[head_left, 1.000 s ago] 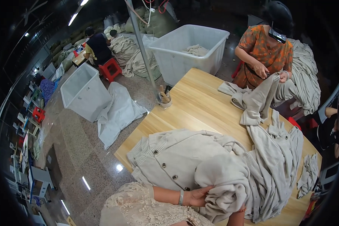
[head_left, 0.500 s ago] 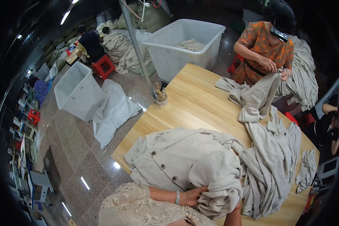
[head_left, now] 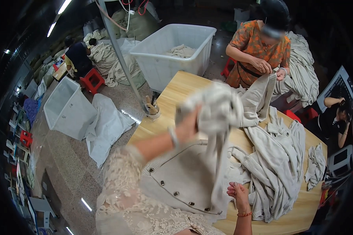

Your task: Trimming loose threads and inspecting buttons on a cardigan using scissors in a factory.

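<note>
Bunched cream knitwear (head_left: 223, 107) is held up above the wooden table in my left hand (head_left: 190, 123), both smeared by motion. A long strip of the knit hangs from the bunch down to a cream cardigan (head_left: 172, 168) with dark buttons, laid out in front of me. Whether the bunch is part of that cardigan, I cannot tell. My right hand (head_left: 239, 194), with a red bead bracelet at the wrist, is beside the cardigan's right edge. Its fingers are loosely bent, with nothing visible in them.
More cream knits (head_left: 276, 168) are heaped on the table's (head_left: 164, 102) right side. Across it, a co-worker in an orange patterned top (head_left: 259, 51) handles a ribbed edge. A pole and a tool cup (head_left: 153, 111) stand at the left edge, near large white bins (head_left: 168, 68).
My left hand has lifted the bunched knitwear up and away from me. My right hand has come out from under the bunch and now shows beside the cardigan. The view has shifted slightly.
</note>
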{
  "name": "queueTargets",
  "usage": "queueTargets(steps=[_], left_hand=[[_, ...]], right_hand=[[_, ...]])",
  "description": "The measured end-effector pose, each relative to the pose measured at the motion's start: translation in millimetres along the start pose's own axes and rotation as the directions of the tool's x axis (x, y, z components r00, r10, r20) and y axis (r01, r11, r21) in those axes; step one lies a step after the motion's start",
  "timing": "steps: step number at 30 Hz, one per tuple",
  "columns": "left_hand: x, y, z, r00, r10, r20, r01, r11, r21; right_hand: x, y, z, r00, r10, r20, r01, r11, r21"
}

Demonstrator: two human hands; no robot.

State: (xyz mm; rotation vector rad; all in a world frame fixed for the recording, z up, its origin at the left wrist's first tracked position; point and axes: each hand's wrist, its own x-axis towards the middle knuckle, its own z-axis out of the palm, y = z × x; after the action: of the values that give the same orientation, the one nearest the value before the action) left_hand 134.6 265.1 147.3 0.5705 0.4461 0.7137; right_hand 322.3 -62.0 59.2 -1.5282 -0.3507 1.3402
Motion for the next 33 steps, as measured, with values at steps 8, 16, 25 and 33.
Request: queueTargets(steps=[8,16,25,33], left_hand=[[34.4,117.3,70.1,0.779,0.433,0.453,-0.581,0.770,0.263],[-138.8,40.6,88.5,0.589,0.340,0.733,-0.420,0.904,-0.082],[-199.9,61.7,140.6,0.278,0.515,0.811,-0.625,0.738,-0.254],[-225.0,54.8,130.5,0.371,0.251,0.894,-0.232,0.957,-0.173]], right_hand=[[-10.1,15.7,24.2,1.000,0.006,-0.002,-0.006,0.999,0.031],[11.4,41.1,49.0,0.992,0.062,0.112,-0.044,0.987,-0.155],[10.4,47.5,65.2,0.976,0.092,0.197,-0.045,0.971,-0.233],[-20.4,60.8,56.0,0.975,0.103,0.197,-0.056,0.971,-0.231]])
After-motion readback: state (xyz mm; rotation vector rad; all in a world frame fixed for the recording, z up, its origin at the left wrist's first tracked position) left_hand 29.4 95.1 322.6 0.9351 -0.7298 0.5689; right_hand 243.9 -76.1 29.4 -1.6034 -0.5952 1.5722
